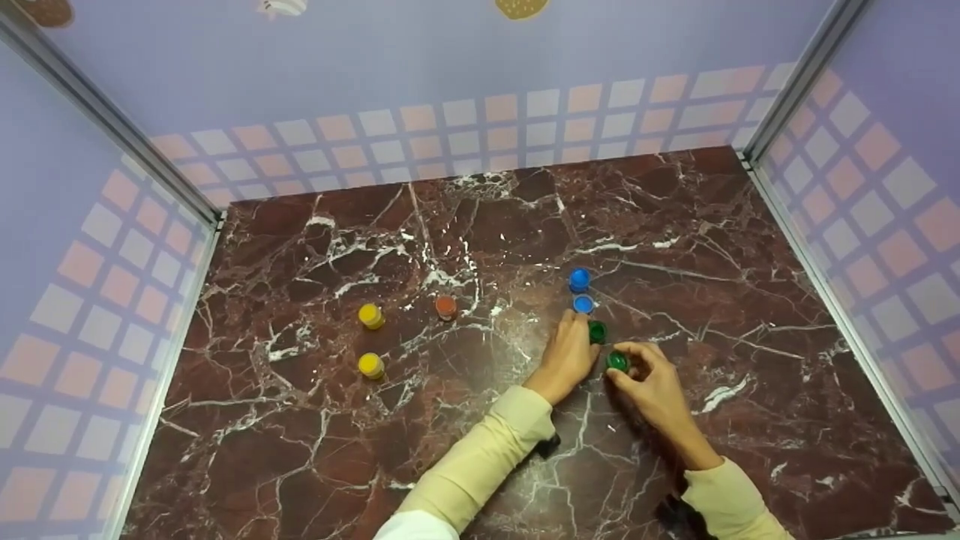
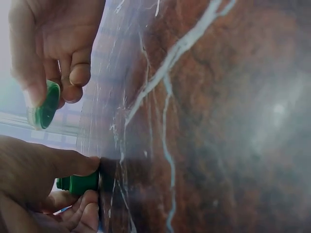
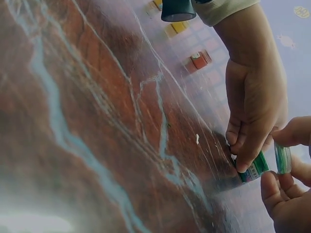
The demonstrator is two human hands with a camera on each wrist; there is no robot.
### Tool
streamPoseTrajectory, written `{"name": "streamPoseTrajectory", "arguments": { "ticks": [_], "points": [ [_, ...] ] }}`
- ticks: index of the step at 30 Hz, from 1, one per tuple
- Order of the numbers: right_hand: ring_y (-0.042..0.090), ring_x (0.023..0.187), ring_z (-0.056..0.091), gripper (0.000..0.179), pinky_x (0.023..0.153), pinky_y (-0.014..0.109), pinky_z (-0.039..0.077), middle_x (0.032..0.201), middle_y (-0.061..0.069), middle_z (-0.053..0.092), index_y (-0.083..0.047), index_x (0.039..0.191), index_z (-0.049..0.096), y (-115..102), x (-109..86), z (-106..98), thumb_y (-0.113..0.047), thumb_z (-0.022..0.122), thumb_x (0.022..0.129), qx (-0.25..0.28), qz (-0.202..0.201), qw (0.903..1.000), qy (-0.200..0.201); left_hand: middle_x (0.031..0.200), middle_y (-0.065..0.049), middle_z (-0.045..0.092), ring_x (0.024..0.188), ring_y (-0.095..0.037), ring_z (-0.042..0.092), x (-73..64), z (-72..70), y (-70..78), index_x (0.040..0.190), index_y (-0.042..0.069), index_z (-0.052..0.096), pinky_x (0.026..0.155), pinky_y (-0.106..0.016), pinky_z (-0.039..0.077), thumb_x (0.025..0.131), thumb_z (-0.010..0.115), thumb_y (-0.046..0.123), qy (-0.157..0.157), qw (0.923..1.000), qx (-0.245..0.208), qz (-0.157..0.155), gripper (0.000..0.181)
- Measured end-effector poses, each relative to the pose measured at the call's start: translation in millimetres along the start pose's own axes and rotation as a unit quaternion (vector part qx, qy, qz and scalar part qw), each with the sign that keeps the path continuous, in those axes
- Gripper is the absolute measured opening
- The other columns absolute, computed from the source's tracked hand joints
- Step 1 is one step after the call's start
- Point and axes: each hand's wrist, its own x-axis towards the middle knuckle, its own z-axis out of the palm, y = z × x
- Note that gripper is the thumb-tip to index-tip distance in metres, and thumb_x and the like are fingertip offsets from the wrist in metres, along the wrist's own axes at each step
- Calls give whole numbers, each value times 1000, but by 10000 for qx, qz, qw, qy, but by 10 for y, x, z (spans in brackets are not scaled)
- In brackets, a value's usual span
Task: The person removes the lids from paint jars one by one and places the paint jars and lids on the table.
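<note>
On the dark marbled tabletop my left hand grips a small green jar that stands open-topped; the left wrist view shows its fingers and thumb around the jar. Just to the right, my right hand pinches a round green lid between thumb and fingers, apart from the jar. The right wrist view shows the lid held on edge beside the green jar. Beyond the left hand is a blue round piece, with a blue jar behind it.
Two yellow-topped jars stand to the left, and an orange-brown-topped jar stands between them and the hands. Purple panels with a checked pattern enclose the back and both sides of the tabletop.
</note>
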Motion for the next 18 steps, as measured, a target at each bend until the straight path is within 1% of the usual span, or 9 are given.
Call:
{"name": "streamPoseTrajectory", "arguments": {
  "ticks": [6, 11, 14, 18],
  "points": [
    [21, 78, 61, 35, 68, 21, 50, 102, 15, 64, 8, 111, 71, 32, 15, 46, 10, 82, 78, -553, -263, 9981, -92, 109, -13, 59, 100, -28, 66, -65, -40, -44, 120, -2, 65, 89, -33, 55, 86, 81, 8, -34, 9998, -170, 106, 39],
    [25, 78, 61, 35, 67, 24, 51, 97, 14, 64, 6, 108, 72, 47, 23, 104, 8, 85, 75, -1129, -623, 9916, -46, 107, -13, 58, 98, -28, 66, -153, -112, -123, 120, -2, 65, 88, -33, 55, 85, 81, 7, 30, 9996, -189, 209, 40],
    [23, 79, 60, 35, 69, 25, 49, 97, 13, 64, 6, 107, 72, 58, 27, 134, 7, 85, 75, -1352, -752, 9880, 0, 109, -11, 60, 100, -27, 65, -203, -174, -174, 122, 1, 66, 86, -35, 56, 86, 82, 12, 19, 9998, -118, 154, 41],
    [22, 79, 59, 36, 70, 26, 48, 94, 13, 64, 5, 107, 73, 66, 34, 169, 4, 88, 74, -1547, -827, 9845, 21, 111, -7, 62, 102, -26, 65, -266, -269, -249, 124, 7, 69, 83, -38, 56, 88, 80, 18, -17, 10000, -78, -26, 38]
  ]
}}
